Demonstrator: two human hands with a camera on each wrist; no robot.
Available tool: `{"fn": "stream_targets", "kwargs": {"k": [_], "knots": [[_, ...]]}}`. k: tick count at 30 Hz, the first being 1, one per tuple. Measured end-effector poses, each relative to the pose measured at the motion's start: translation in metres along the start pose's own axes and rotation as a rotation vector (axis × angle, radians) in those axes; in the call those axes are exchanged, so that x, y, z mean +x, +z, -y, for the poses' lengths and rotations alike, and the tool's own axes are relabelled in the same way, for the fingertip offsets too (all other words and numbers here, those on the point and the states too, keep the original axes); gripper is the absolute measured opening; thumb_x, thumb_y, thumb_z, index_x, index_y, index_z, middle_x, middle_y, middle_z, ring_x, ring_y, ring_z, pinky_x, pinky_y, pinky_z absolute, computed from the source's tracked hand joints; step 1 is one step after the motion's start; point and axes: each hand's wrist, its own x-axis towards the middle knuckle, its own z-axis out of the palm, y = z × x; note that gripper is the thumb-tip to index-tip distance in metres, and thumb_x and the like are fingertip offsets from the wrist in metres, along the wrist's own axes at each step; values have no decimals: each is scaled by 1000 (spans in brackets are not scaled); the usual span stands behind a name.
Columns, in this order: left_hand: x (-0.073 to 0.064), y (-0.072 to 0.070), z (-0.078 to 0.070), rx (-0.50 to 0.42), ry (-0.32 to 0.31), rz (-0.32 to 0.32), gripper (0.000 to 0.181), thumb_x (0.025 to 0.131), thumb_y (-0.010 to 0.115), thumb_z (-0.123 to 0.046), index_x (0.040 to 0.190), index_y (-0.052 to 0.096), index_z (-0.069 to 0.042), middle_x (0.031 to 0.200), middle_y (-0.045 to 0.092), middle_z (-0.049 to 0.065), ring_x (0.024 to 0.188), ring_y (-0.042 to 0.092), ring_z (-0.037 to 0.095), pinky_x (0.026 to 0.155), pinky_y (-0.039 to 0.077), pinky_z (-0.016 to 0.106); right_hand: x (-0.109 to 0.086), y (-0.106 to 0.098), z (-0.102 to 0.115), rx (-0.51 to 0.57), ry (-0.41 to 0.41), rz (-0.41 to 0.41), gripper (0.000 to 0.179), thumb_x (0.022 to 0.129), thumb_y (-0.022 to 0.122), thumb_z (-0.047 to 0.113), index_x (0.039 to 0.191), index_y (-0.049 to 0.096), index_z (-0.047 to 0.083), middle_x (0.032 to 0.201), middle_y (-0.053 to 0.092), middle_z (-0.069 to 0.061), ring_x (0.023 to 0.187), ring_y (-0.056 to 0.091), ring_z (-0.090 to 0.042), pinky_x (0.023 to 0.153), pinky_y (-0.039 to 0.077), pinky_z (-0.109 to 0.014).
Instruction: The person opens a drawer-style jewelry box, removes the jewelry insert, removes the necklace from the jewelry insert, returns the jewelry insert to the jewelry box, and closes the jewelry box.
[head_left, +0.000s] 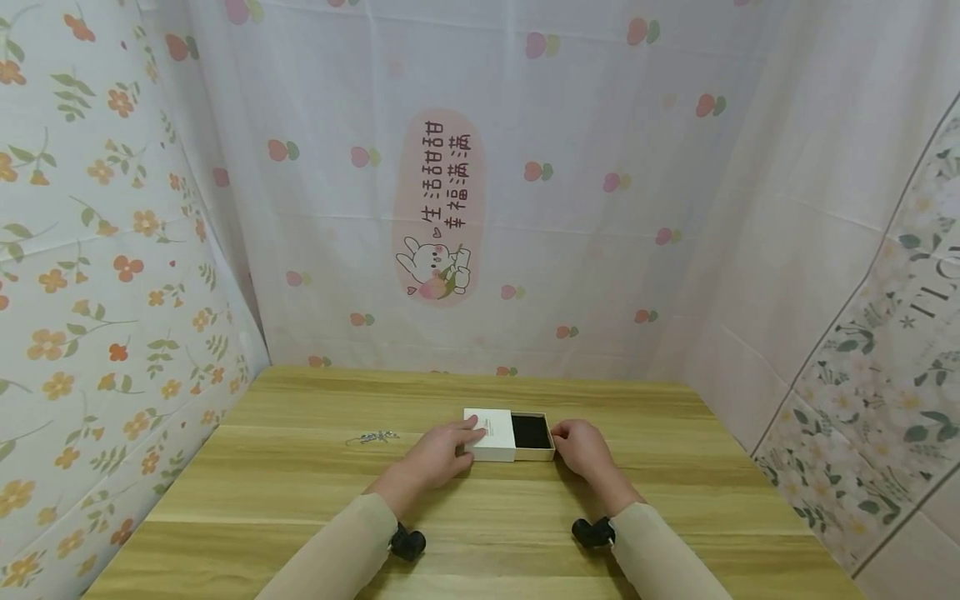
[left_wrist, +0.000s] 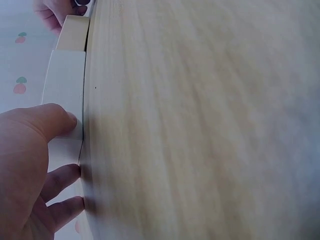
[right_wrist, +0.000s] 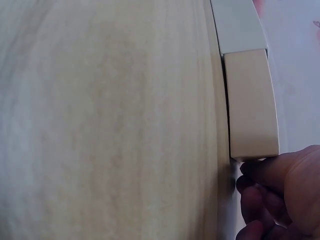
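Note:
A small white slide-out box lies on the table, its white sleeve (head_left: 491, 446) covering the left part. From the right side sticks out the beige inner drawer (head_left: 534, 455), with a black lining (head_left: 531, 432) showing inside. My left hand (head_left: 442, 454) grips the sleeve; its thumb (left_wrist: 65, 122) lies against the near side, while fingers reach over the top and left end. At the drawer's right end, my right hand (head_left: 582, 450) pinches the end with curled fingers; the contact is partly hidden behind the thumb. Left of the box lies a thin silvery piece of jewellery (head_left: 375, 437).
The wooden table (head_left: 300, 492) ends at a white curtain (head_left: 600, 275) with a fruit print behind the box. Flowered cloth (head_left: 112, 275) hangs along the left side, and another printed cloth (head_left: 862, 400) along the right. Both wrists wear small black cameras.

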Motion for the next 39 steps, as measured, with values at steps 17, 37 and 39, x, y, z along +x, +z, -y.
{"fn": "stream_targets", "kwargs": {"k": [17, 37, 39], "knots": [[-2, 0, 0, 13, 3, -1, 51, 105, 68, -6, 156, 62, -7, 170, 49, 18, 154, 52, 43, 123, 48, 57, -3, 0, 10, -11, -8, -3, 15, 104, 68, 7, 103, 83, 3, 102, 81, -12, 91, 72, -27, 90, 62, -50], [-1, 0, 0, 16, 1, -1, 52, 106, 68, -5, 157, 61, -9, 171, 48, 17, 154, 52, 43, 122, 48, 58, 1, 8, 5, -23, -49, -15, 15, 101, 67, 5, 101, 81, 2, 100, 81, -14, 88, 71, -26, 86, 62, -50], [-1, 0, -1, 15, -3, -1, 52, 106, 67, -6, 158, 61, -9, 171, 48, 17, 155, 51, 43, 123, 48, 58, 2, 9, 5, -21, -46, -10, 15, 102, 67, 5, 102, 82, 1, 101, 81, -14, 89, 71, -27, 87, 62, -50]]}}
